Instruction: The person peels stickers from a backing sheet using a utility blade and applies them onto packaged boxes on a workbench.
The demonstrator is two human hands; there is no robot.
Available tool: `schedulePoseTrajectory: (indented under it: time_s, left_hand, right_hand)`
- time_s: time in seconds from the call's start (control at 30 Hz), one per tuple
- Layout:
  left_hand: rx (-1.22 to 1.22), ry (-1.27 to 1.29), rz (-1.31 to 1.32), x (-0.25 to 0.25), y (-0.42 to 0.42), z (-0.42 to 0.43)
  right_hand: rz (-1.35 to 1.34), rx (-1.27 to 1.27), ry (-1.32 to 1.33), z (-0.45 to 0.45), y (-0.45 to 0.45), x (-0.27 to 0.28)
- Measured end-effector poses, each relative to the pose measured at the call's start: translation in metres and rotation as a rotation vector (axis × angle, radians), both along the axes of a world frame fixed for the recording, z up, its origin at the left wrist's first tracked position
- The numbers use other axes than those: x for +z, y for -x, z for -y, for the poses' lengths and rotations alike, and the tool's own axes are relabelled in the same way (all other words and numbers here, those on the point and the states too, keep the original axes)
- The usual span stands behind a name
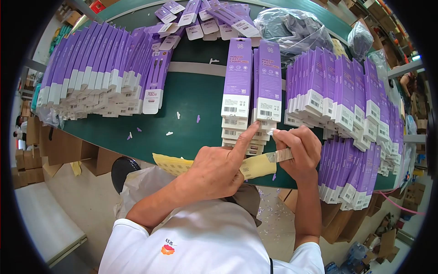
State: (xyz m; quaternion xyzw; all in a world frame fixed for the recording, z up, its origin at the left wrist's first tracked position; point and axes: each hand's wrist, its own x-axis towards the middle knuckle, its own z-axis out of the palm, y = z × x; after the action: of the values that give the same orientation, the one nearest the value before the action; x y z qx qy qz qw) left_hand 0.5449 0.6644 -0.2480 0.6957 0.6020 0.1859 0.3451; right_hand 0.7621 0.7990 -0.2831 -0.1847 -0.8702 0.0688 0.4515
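Observation:
Two stacks of purple-and-white cable boxes stand before me, the left stack (237,75) and the right stack (268,77), printed "PD65W fast charging". My left hand (214,171) holds a yellow strip of stickers (258,167) under its curled fingers. Its index finger stretches out to the lower end of the right stack's top box. My right hand (299,150) pinches a small whitish piece (272,131), apparently a sticker, just beside that box end. The strip's paler right end (279,155) passes by the right hand's lower fingers; whether they grip it is unclear.
Rows of similar boxes (91,64) fill the left side of the green table (191,96), with more boxes (337,86) at the right. Loose boxes (207,18) and a clear plastic bag (294,32) lie at the back. Small paper scraps (178,115) dot the tabletop.

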Motion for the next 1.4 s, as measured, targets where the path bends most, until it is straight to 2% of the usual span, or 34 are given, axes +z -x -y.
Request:
schedulePoseTrajectory:
  time_s: [0.23,0.73,1.23,1.4]
  left_hand:
    - [-0.001,0.004,0.004,0.003,0.0,0.0]
    - [-0.011,0.051,-0.018,0.004,0.0,0.0]
    - [-0.011,0.02,-0.012,0.002,0.0,0.0]
    - [-0.012,0.019,-0.007,0.003,0.001,0.0]
  right_hand:
    - [0.001,0.04,-0.165,-0.006,0.0,-0.008]
    - [0.027,0.032,-0.175,-0.012,0.0,-0.021]
    - [0.089,0.1,-0.016,-0.01,-0.004,-0.021]
    - [0.006,0.041,0.092,-0.005,-0.005,-0.015]
